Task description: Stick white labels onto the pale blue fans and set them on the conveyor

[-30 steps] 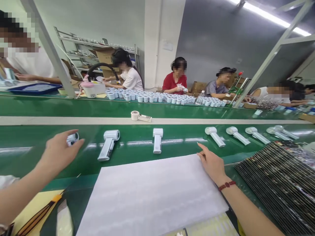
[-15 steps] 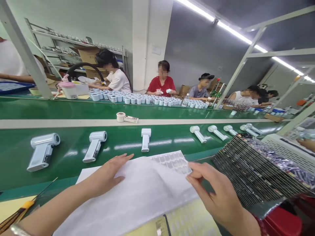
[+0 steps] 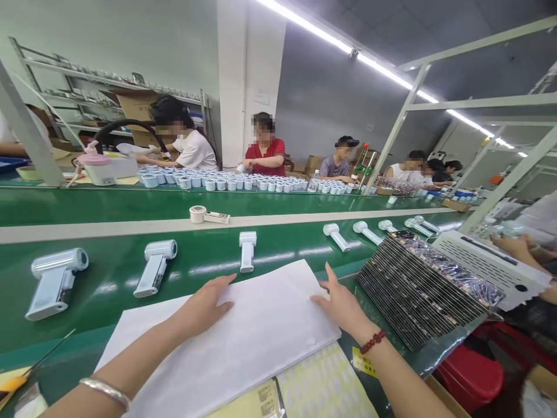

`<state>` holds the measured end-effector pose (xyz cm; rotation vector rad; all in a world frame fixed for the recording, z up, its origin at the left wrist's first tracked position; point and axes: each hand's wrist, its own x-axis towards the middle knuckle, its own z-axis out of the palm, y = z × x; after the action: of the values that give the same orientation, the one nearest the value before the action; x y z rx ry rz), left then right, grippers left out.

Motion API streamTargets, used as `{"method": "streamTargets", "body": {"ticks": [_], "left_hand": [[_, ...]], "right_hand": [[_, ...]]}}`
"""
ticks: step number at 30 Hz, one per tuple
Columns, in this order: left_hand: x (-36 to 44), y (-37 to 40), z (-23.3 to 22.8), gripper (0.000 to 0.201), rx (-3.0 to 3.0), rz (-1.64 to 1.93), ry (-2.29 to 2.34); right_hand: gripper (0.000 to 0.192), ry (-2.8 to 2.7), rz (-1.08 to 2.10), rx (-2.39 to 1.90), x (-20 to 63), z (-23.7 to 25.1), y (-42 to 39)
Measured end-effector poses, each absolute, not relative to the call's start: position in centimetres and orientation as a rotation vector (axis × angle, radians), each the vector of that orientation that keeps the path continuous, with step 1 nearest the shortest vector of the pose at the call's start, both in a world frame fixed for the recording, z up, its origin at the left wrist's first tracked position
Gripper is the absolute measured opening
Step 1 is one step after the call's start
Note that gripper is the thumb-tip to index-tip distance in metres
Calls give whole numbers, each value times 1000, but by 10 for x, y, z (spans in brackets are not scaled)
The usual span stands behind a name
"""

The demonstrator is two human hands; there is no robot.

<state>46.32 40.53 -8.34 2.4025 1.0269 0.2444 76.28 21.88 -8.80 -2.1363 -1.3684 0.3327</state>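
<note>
A stack of white paper sheets [image 3: 265, 316] lies in front of me on the near edge of the bench. My left hand [image 3: 204, 307] rests on its upper left part, fingers stretched and the thumb apart. At the stack's right edge is my right hand [image 3: 343, 305], its thumb on or just over the paper and the index finger extended. Under the paper's front edge shows a yellowish backing sheet with pale oval stickers [image 3: 326, 383]. Just beyond the stack, a pale blue hair-dryer-shaped device [image 3: 248, 253] lies on the green belt.
More such devices [image 3: 155, 267] lie along the belt. To the right stands a pile of circuit boards [image 3: 418, 284] beside a white slotted case [image 3: 491, 267]. A screwdriver [image 3: 15, 384] lies at left. Co-workers sit across behind many light blue cups [image 3: 221, 184].
My right hand has let go of the lifted sheet corner and its fingers have spread. The white sheet now lies flat over the grey label grid. The view has shifted right.
</note>
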Motion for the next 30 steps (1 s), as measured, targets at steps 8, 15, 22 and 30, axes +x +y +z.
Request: {"method": "streamTargets", "body": {"ticks": [8, 15, 22, 30], "left_hand": [[488, 406, -88, 57, 2332, 276, 994], [515, 397, -81, 53, 2256, 390, 861], [511, 381, -64, 34, 2091, 357, 781], [491, 312, -35, 78, 1824, 479, 848]], "right_hand": [[68, -1318, 316, -1969, 743, -70, 197], [69, -1233, 458, -1686, 730, -35, 200], [69, -1083, 677, -1586, 735, -20, 234], [68, -1038, 712, -1485, 701, 12, 281]]}}
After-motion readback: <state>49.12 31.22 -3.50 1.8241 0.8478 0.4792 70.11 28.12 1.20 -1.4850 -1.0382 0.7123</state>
